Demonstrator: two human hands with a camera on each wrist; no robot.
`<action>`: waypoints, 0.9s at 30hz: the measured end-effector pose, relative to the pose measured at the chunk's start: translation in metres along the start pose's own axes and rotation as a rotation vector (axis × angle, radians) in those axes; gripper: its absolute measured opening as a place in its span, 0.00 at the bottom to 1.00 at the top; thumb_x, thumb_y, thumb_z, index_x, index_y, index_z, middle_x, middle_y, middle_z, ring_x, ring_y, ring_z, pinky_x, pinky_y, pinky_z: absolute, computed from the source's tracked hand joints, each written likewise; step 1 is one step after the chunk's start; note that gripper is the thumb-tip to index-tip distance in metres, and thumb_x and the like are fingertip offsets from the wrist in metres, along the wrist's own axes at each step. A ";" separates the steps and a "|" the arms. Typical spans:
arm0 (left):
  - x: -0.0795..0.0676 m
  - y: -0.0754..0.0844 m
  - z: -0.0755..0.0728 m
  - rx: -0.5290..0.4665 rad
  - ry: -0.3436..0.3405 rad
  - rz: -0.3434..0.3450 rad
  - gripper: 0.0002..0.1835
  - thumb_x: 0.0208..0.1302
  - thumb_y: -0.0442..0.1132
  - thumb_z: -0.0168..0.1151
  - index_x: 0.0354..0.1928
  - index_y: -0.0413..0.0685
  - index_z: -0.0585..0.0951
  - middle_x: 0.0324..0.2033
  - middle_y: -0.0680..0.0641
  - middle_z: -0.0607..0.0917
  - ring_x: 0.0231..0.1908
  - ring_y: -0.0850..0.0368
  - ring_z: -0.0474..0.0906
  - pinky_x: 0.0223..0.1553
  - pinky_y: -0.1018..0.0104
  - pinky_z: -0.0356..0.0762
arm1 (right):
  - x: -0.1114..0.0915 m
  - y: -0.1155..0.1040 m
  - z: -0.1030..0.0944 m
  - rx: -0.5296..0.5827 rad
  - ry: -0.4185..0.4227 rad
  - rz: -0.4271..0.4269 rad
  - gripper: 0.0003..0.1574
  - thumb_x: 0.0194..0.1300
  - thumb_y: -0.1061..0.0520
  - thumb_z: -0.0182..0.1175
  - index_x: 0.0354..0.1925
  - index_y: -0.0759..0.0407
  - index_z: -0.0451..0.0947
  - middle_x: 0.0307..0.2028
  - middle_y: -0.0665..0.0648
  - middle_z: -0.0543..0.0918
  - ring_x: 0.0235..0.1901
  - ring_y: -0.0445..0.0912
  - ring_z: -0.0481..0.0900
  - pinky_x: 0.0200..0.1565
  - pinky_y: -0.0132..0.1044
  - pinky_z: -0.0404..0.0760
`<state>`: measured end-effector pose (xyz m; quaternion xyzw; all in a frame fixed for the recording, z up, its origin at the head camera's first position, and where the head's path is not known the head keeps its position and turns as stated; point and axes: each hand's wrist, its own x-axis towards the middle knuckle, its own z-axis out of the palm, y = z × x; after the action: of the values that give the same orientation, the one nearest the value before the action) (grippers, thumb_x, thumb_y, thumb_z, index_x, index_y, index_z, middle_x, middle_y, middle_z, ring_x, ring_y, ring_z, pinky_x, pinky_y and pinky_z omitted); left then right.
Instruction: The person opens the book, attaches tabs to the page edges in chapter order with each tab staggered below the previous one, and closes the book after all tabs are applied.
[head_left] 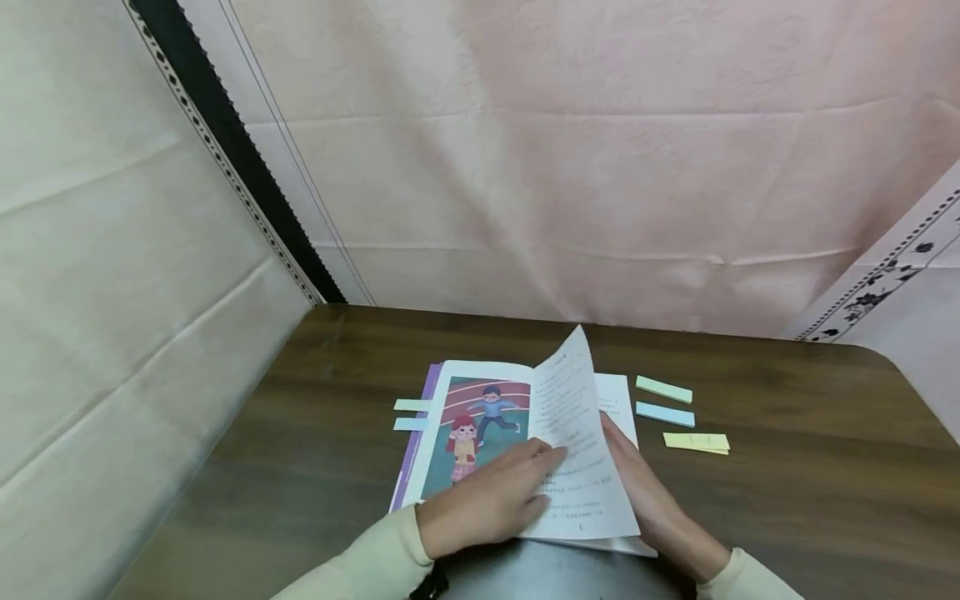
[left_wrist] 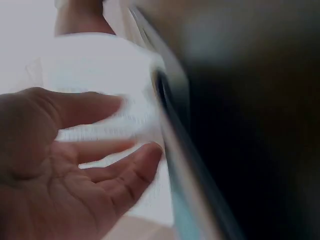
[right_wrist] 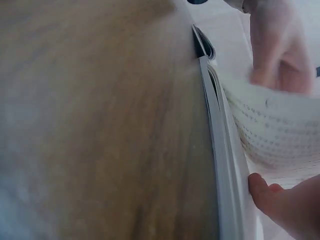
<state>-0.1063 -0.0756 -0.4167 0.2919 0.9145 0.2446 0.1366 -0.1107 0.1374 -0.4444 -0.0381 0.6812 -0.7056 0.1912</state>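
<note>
An open book with a purple cover edge lies on the table. Its left page carries a picture of two cartoon children. One printed leaf stands lifted and curved over the right page. My left hand touches the face of this leaf; in the left wrist view its fingers are loosely extended, with the thumb apart. Behind the leaf, my right hand reaches up at the book's right side, its fingertips hidden in the head view. In the right wrist view, a fingertip rests at the page edge.
Pale green, blue and yellow paper strips lie right of the book on the brown wooden table. A green tab and a blue tab stick out from the book's left edge. Pale cloth hangs behind.
</note>
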 end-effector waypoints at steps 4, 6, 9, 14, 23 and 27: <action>0.004 0.006 -0.001 -0.445 0.008 -0.112 0.35 0.79 0.56 0.57 0.79 0.47 0.66 0.67 0.47 0.78 0.60 0.58 0.80 0.62 0.56 0.79 | 0.000 -0.001 0.002 -0.117 -0.037 -0.052 0.34 0.88 0.41 0.37 0.83 0.48 0.52 0.74 0.68 0.67 0.56 0.54 0.83 0.48 0.43 0.85; 0.006 0.006 -0.005 -0.648 0.035 -0.176 0.39 0.78 0.65 0.53 0.80 0.47 0.64 0.67 0.45 0.78 0.59 0.53 0.82 0.61 0.53 0.80 | 0.000 -0.001 0.005 -0.189 -0.040 -0.087 0.33 0.88 0.43 0.39 0.82 0.48 0.54 0.75 0.66 0.66 0.61 0.58 0.80 0.53 0.47 0.84; 0.007 0.004 -0.012 -0.857 0.058 -0.227 0.44 0.77 0.68 0.52 0.79 0.44 0.63 0.66 0.42 0.78 0.58 0.49 0.83 0.59 0.51 0.82 | -0.003 -0.001 0.011 -0.300 -0.040 -0.132 0.33 0.87 0.44 0.43 0.82 0.48 0.55 0.78 0.63 0.64 0.70 0.60 0.72 0.62 0.55 0.79; 0.001 -0.006 -0.026 -1.020 0.084 -0.259 0.37 0.79 0.56 0.55 0.74 0.32 0.66 0.60 0.36 0.81 0.56 0.47 0.85 0.55 0.53 0.85 | -0.007 0.003 0.016 -0.451 -0.110 -0.247 0.34 0.85 0.46 0.50 0.82 0.43 0.57 0.79 0.59 0.64 0.75 0.61 0.67 0.68 0.57 0.74; -0.036 -0.059 -0.054 -0.839 0.210 -0.326 0.22 0.83 0.45 0.54 0.57 0.30 0.83 0.39 0.42 0.90 0.34 0.54 0.89 0.35 0.59 0.88 | -0.005 0.001 0.022 -0.761 -0.276 -0.254 0.42 0.81 0.38 0.55 0.83 0.45 0.54 0.80 0.55 0.59 0.78 0.54 0.61 0.71 0.60 0.68; -0.047 -0.078 -0.058 -0.775 0.231 -0.324 0.21 0.82 0.46 0.56 0.53 0.31 0.86 0.37 0.43 0.90 0.31 0.54 0.87 0.32 0.58 0.87 | -0.003 -0.002 0.025 -0.924 -0.320 -0.220 0.46 0.79 0.35 0.56 0.84 0.43 0.52 0.83 0.54 0.52 0.82 0.54 0.51 0.73 0.63 0.64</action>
<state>-0.1282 -0.1804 -0.4036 0.0423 0.7983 0.5763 0.1697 -0.1003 0.1145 -0.4402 -0.2979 0.8768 -0.3313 0.1809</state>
